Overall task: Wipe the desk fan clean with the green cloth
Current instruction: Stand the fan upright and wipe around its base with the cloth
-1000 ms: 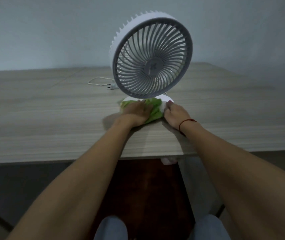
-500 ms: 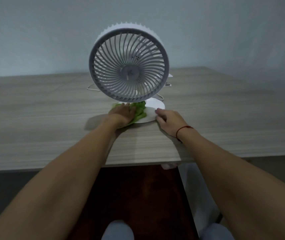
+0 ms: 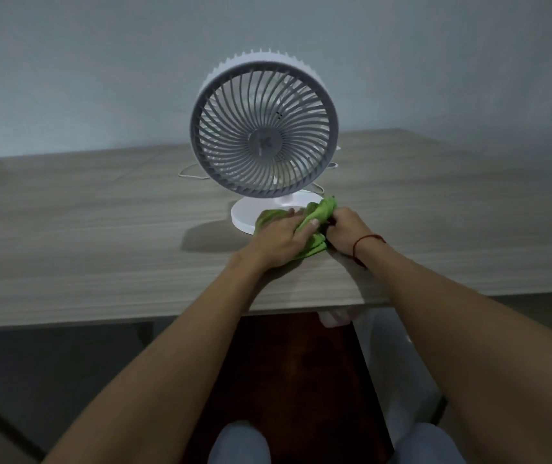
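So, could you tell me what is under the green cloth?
The green cloth covers the fan's white base front-right and the desk edge; both hands hold it, hiding the rest.

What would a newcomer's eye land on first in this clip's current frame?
First, the round white desk fan with a grey spiral grille, standing upright mid-table against the plain wall. Next, the crumpled bright green cloth, the only vivid colour, lying across the near right of the fan's white disc base. The left hand presses on the cloth while the right hand, a red string at its wrist, pinches its bunched end.
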A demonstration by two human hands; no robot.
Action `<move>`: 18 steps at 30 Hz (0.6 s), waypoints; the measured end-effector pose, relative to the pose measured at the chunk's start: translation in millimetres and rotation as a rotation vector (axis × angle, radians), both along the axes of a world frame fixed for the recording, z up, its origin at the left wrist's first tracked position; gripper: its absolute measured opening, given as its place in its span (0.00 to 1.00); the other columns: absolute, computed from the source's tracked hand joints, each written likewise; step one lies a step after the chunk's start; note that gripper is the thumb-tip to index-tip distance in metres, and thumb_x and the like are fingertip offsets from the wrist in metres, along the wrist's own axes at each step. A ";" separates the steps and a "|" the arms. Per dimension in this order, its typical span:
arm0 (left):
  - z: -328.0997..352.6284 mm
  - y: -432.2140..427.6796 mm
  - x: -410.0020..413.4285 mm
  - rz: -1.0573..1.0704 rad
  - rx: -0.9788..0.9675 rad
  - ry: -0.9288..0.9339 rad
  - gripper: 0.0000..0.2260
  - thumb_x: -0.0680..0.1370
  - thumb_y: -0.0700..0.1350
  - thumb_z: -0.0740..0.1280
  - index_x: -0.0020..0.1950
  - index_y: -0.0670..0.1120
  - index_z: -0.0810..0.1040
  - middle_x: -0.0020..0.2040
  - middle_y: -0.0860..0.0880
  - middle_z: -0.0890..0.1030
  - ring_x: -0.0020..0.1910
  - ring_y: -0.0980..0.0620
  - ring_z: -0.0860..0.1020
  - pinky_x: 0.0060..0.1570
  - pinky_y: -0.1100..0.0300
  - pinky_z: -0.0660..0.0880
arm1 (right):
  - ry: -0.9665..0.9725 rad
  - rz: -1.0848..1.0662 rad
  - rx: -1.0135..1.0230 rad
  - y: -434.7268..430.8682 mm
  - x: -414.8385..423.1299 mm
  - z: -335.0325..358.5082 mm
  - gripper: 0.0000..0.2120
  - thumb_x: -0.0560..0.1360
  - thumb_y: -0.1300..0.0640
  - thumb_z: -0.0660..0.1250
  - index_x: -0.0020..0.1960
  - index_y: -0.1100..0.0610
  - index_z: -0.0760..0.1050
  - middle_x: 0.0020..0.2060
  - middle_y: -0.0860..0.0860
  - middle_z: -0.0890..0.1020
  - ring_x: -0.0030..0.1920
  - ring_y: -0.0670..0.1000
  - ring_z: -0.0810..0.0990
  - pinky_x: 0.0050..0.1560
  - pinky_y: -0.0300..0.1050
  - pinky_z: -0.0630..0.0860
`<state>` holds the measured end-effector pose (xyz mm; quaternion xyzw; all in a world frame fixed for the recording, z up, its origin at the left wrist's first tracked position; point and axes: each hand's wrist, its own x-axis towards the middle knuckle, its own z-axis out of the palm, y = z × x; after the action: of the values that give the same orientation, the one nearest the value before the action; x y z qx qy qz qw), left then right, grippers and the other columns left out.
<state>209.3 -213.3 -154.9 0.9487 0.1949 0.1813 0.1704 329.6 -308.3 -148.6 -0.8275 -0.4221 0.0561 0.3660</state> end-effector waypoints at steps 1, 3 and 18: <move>-0.5 -1.6 -3.0 -0.016 -0.049 -0.033 0.23 0.81 0.59 0.51 0.75 0.53 0.63 0.77 0.47 0.63 0.77 0.50 0.57 0.75 0.50 0.53 | 0.041 -0.019 0.023 -1.6 -0.7 1.8 0.13 0.75 0.65 0.59 0.54 0.65 0.79 0.57 0.65 0.80 0.58 0.62 0.78 0.56 0.48 0.73; -1.3 -0.6 -11.4 0.018 -0.118 -0.188 0.23 0.81 0.58 0.53 0.73 0.52 0.67 0.75 0.46 0.66 0.76 0.50 0.60 0.75 0.49 0.57 | 0.125 -0.078 0.089 -5.3 -1.8 7.3 0.12 0.77 0.62 0.55 0.48 0.65 0.77 0.55 0.68 0.79 0.55 0.61 0.78 0.51 0.46 0.70; 16.4 22.3 -19.4 0.584 -0.384 -0.095 0.28 0.73 0.57 0.68 0.64 0.38 0.71 0.63 0.39 0.77 0.62 0.40 0.76 0.57 0.51 0.74 | 0.351 -0.060 0.292 2.7 -32.7 15.3 0.19 0.64 0.53 0.77 0.51 0.59 0.79 0.48 0.54 0.83 0.47 0.52 0.81 0.46 0.43 0.77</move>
<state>189.9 -191.0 -138.5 0.7941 0.4803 0.2265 0.2956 296.8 -305.6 -133.2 -0.7554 -0.3307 0.1265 0.5514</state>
